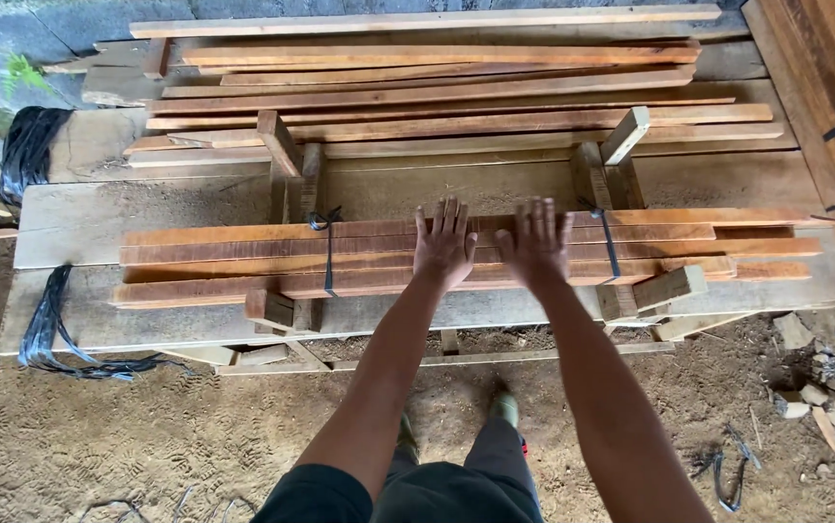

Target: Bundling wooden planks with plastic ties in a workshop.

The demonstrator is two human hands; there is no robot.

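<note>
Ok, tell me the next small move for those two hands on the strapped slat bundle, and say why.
Probably curl the fingers over the far edge of the bundle of slats. The left hand and right hand both lie flat and open on top, side by side near its middle, between the two black straps, so nothing is gripped yet.

Bundle of long reddish wood strips (pixel 243 260), lying flat, tied with black straps (pixel 328 254), resting on big planks (pixel 69 223)

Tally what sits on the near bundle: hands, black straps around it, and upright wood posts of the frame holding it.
Hands flat on the wood slats: 2, left hand and right hand
Black straps: 2
Upright posts: 4
Total: 8
</note>
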